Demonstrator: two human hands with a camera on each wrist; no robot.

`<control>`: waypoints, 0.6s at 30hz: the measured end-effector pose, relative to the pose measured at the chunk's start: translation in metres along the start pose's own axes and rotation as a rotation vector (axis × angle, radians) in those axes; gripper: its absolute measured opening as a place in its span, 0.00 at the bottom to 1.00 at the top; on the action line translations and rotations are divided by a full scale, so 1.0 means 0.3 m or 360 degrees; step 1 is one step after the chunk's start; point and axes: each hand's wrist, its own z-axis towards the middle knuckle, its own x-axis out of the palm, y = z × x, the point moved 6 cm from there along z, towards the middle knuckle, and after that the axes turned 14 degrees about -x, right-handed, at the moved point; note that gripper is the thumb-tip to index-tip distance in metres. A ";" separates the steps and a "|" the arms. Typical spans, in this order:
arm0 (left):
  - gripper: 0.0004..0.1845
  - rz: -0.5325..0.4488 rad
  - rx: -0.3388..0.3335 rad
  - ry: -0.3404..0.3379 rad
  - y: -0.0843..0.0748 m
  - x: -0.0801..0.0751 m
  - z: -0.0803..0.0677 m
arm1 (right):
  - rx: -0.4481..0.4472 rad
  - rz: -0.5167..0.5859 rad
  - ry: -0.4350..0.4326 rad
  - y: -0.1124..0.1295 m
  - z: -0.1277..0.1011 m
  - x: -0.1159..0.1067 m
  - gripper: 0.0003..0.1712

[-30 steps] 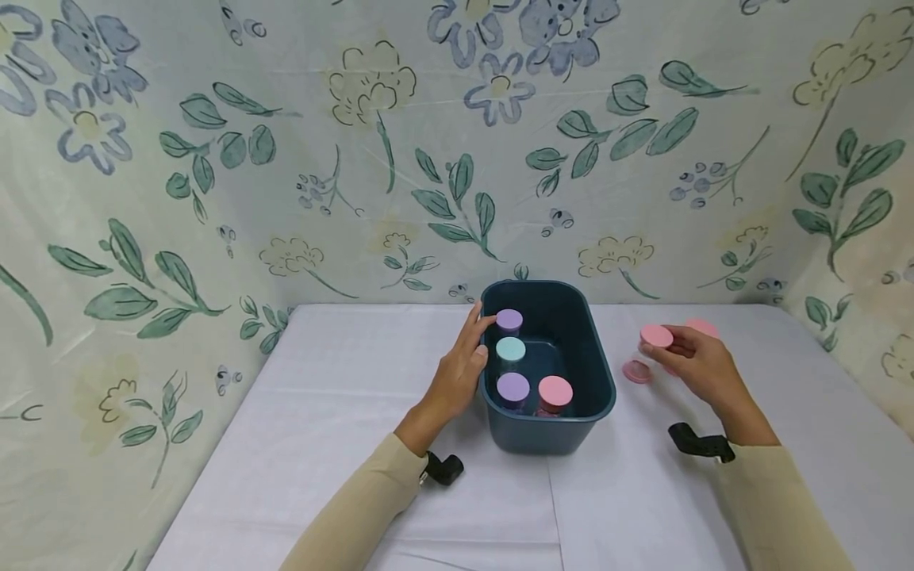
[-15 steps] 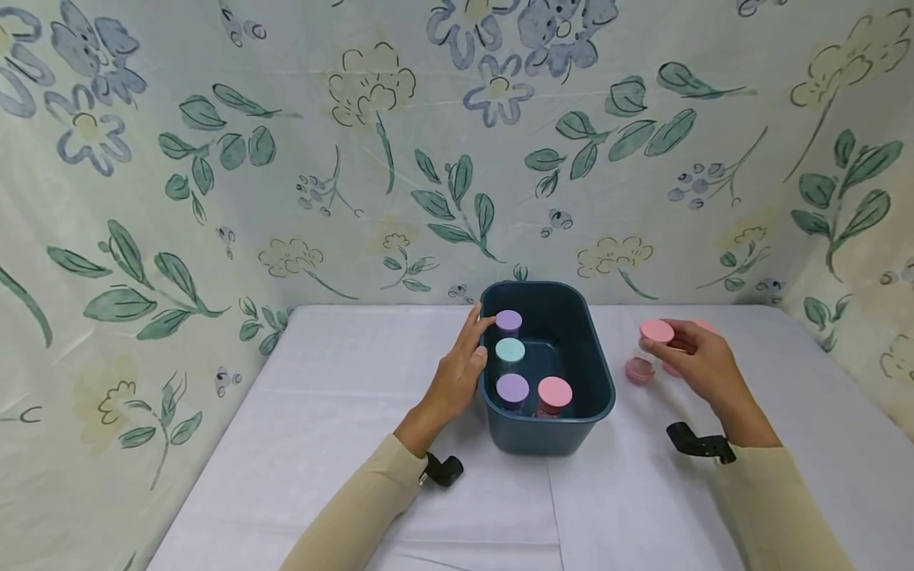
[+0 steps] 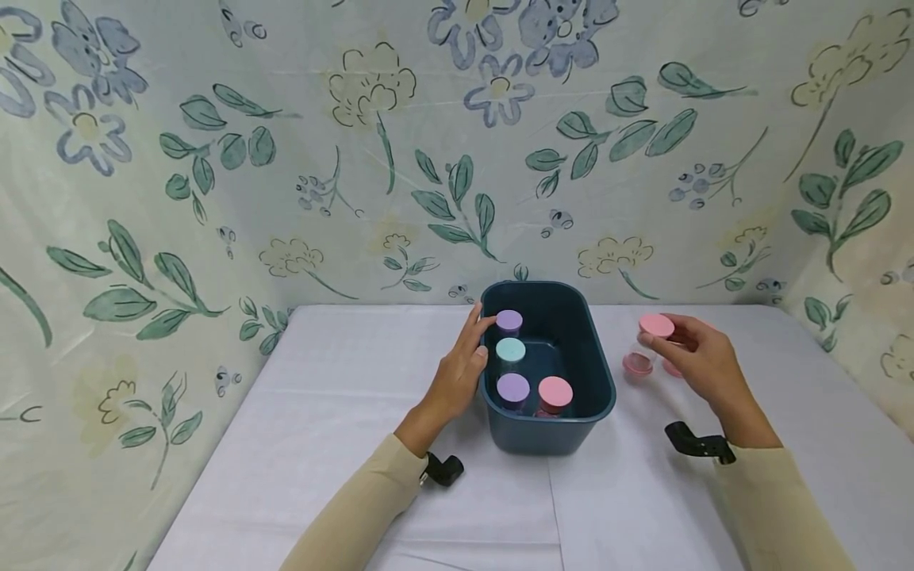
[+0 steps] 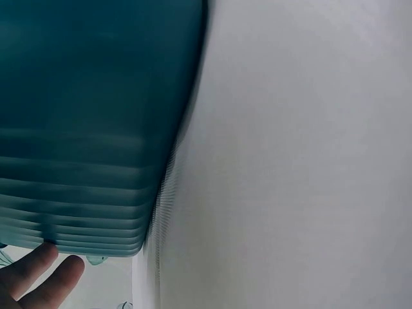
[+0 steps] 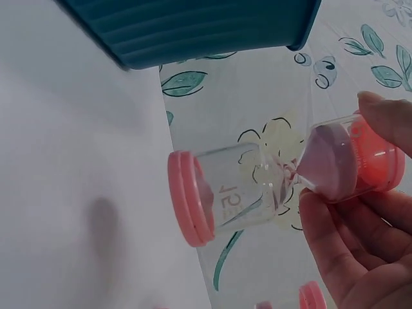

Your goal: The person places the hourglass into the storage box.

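Beige long sleeves (image 3: 357, 507), with what look like black wrist mounts (image 3: 696, 442).

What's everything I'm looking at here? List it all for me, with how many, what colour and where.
Tub: one, dark teal, middle of the table.
Capped jars in the tub: four; two purple, one mint, one pink, standing upright.
Held jar: one, clear with pink caps, in the right hand, right of the tub.
Other pink pieces: at least two, on the table beside that hand; partly hidden.
Table: one, white cloth.
Backdrop: pale fabric with green leaves and blue flowers, behind and at the sides.
Wrist cameras: two, black.
Left hand: resting on the tub's left rim.
Right hand: holding the pink-capped jar.
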 end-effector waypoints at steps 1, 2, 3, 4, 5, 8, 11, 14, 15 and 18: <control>0.27 0.0000 0.0000 0.0000 0.001 0.000 0.001 | 0.0000 -0.0007 -0.0010 0.002 0.000 -0.001 0.45; 0.27 0.0001 0.0001 -0.0002 0.002 0.000 0.001 | -0.0001 -0.0010 -0.0021 0.005 0.000 -0.002 0.45; 0.27 0.0000 0.0001 -0.0003 0.003 0.001 0.002 | -0.0002 -0.0015 -0.0033 0.007 0.000 -0.003 0.45; 0.27 0.0000 0.0001 -0.0004 0.003 0.001 0.003 | -0.0005 -0.0019 -0.0045 0.011 0.000 -0.006 0.45; 0.27 0.0001 0.0002 -0.0005 0.003 0.001 0.005 | -0.0006 -0.0024 -0.0054 0.015 0.000 -0.008 0.45; 0.28 -0.0001 0.0004 -0.0005 0.003 0.000 0.006 | -0.0018 -0.0007 -0.0081 0.023 0.000 -0.014 0.44; 0.28 -0.0005 0.0004 -0.0004 0.003 0.001 0.006 | -0.0032 0.0014 -0.0107 0.031 -0.001 -0.018 0.43; 0.29 -0.0004 -0.0005 -0.0003 0.003 0.000 0.005 | -0.0051 0.0032 -0.0140 0.040 -0.003 -0.020 0.42; 0.29 -0.0004 -0.0007 -0.0002 0.003 0.000 0.004 | -0.0059 0.0034 -0.0150 0.044 -0.004 -0.021 0.41; 0.29 -0.0002 -0.0013 -0.0001 0.002 0.000 0.003 | -0.0092 0.0041 -0.0172 0.058 -0.005 -0.024 0.40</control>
